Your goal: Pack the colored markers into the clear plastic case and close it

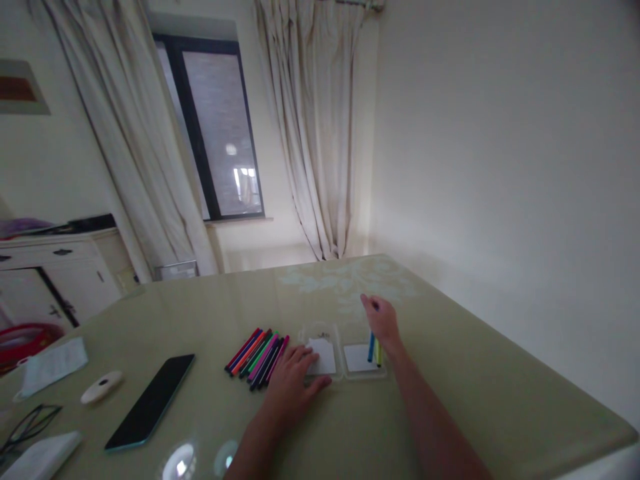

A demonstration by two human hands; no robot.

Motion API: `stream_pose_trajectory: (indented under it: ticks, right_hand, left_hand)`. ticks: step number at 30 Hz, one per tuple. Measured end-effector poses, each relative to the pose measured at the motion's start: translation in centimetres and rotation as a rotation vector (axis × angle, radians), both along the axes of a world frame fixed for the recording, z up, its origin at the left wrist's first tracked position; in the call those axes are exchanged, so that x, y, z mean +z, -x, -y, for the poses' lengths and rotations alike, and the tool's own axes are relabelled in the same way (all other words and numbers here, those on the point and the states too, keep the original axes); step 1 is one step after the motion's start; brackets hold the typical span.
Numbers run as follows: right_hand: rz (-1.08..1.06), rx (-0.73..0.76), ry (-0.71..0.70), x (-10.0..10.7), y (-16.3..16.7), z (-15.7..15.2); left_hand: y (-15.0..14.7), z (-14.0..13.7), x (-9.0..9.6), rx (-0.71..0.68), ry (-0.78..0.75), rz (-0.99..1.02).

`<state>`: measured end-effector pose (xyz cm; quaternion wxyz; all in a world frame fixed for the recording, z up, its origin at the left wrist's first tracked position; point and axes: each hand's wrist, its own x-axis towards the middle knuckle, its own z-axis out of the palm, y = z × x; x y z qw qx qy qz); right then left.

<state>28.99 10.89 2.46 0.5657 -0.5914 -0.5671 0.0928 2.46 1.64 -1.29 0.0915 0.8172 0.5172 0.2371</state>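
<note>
My right hand [384,323] is closed in a fist around a blue marker [371,348] and a yellow-green marker [379,355]. Both point downward over the right half of an unfolded clear plastic case [341,359]. White card or paper [354,359] lies in that half, and another white sheet [324,357] lies in the left half. My left hand [293,381] rests with fingers apart at the case's left edge, its fingertips touching the left sheet. Just beyond its knuckles, several coloured markers [257,355] lie side by side on the table.
A dark phone or tablet [153,400] lies to the left. Past it are a white oval object [102,387], a face mask [55,365], glasses [35,423] and a white box-like object [45,457]. The table [475,373] runs along a wall on the right.
</note>
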Motion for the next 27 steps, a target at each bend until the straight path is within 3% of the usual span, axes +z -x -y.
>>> stream_pose_trajectory:
  ticks: [4,7,11,14,17,22,27]
  right_hand:
    - [-0.349,-0.11,-0.08,0.6,-0.3,0.1]
    - [-0.345,-0.061,-0.077,0.2,2.9,0.9]
    - [-0.227,0.196,0.005,-0.8,9.3,2.5]
    - [-0.169,0.415,0.114,-1.3,12.0,3.4]
    - [-0.019,0.439,0.217,-1.3,11.4,3.6]
    - [0.557,0.139,0.291,-1.5,7.1,2.8]
    - [0.674,0.108,0.379,-2.3,3.8,1.7]
  left_hand:
    - [-0.3,0.1,0.0,-0.047,0.003,0.03]
    - [-0.6,0.1,-0.1,-0.028,-0.095,0.06]
    - [-0.7,-0.5,-0.7,0.054,-0.259,0.006]
    - [-0.2,-1.2,-1.3,0.109,-0.294,-0.104]
    - [0.8,-1.5,-1.6,0.243,-0.262,-0.219]
    - [1.7,-0.9,-0.8,0.461,-0.216,-0.329]
    - [1.8,-0.6,0.1,0.479,-0.156,-0.331]
